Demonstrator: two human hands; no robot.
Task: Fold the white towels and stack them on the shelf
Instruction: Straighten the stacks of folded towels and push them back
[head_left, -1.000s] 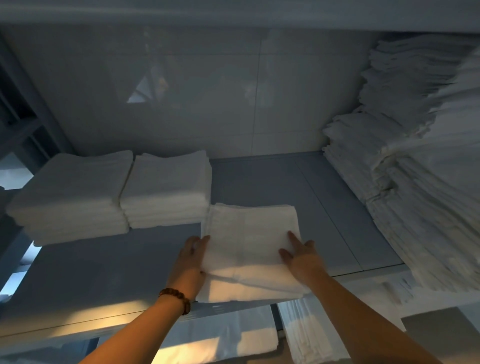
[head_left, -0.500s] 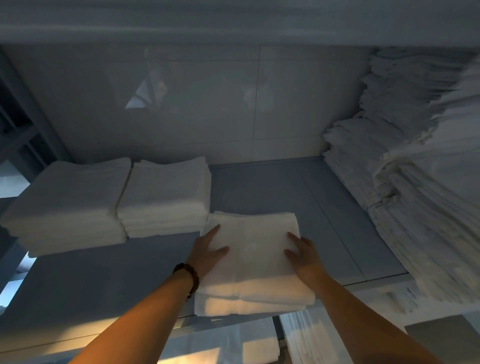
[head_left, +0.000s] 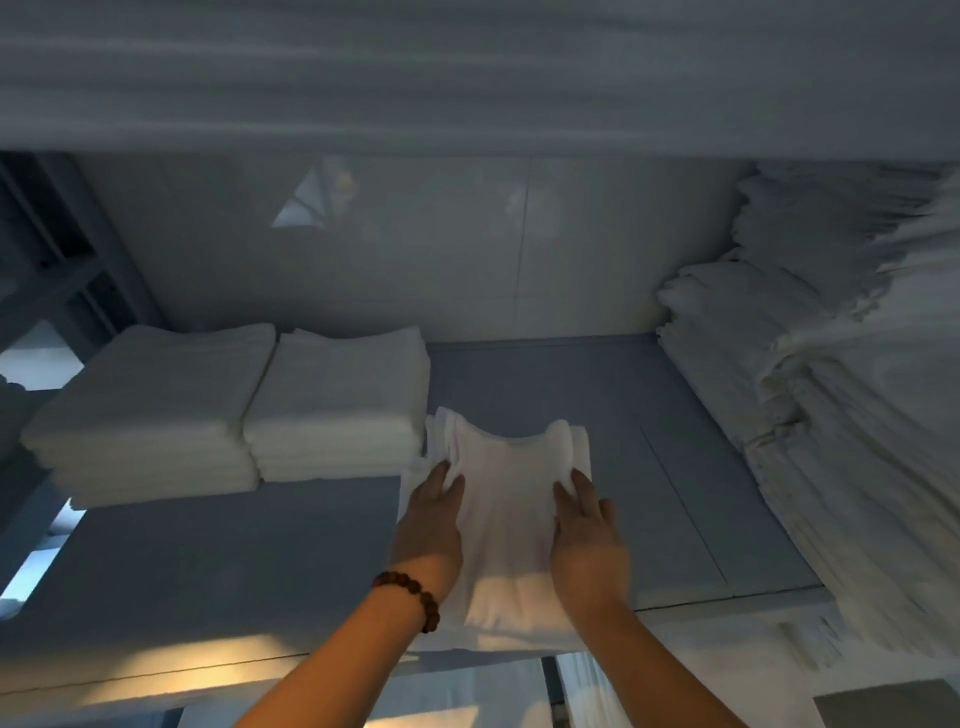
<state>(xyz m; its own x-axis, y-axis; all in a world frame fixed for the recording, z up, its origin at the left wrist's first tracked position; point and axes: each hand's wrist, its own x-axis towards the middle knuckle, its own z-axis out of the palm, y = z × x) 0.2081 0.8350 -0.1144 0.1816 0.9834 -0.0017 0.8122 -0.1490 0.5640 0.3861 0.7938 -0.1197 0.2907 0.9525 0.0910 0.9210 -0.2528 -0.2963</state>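
A small stack of folded white towels (head_left: 506, 499) lies on the grey shelf (head_left: 234, 561), near its front edge and just right of two taller folded stacks. My left hand (head_left: 431, 525), with a bead bracelet at the wrist, rests flat on the towels' left side, fingers straight. On the right side my right hand (head_left: 587, 535) presses down the same way. The top towel's far edge is rucked up into ridges ahead of my fingertips. The towels' left edge touches the nearer tall stack (head_left: 337, 405).
A second tall folded stack (head_left: 150, 410) stands at the far left. A big uneven pile of white towels (head_left: 831, 415) fills the shelf's right side. The upper shelf's edge (head_left: 467, 78) hangs overhead. More white cloth (head_left: 467, 696) shows below the shelf front.
Both hands have slid forward along the top of the towels, towards the back wall. The top towel's far edge, flat before, has bunched up.
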